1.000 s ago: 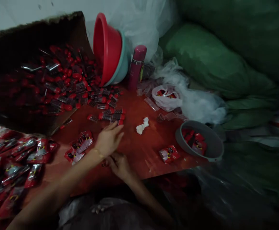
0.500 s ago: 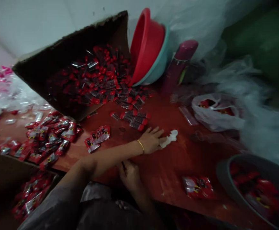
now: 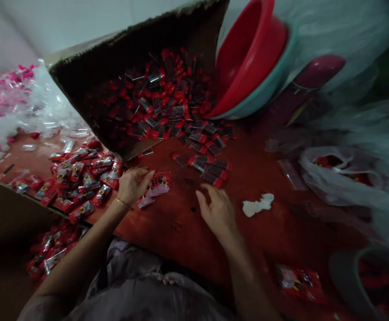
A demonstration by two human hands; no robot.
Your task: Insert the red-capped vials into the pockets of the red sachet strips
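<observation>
Left hand [image 3: 132, 185] shifted onto red packets [image 3: 154, 187]; right hand [image 3: 216, 211] apart.

My left hand [image 3: 132, 185] rests on red packets [image 3: 154, 187] on the red table [image 3: 181, 223]; my right hand [image 3: 216, 211] hovers, fingers spread, near loose red-capped pieces [image 3: 208, 167] spilling from tipped cardboard box [image 3: 130, 58]; white wad [image 3: 257, 205] beside it

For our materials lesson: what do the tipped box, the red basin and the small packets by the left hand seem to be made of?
Tipped box: brown cardboard, matt, with a rough raw edge. Red basin: probably moulded plastic, smooth with a soft sheen. Small packets touched by the left hand: apparently thin glossy printed plastic film, catching highlights.
</observation>
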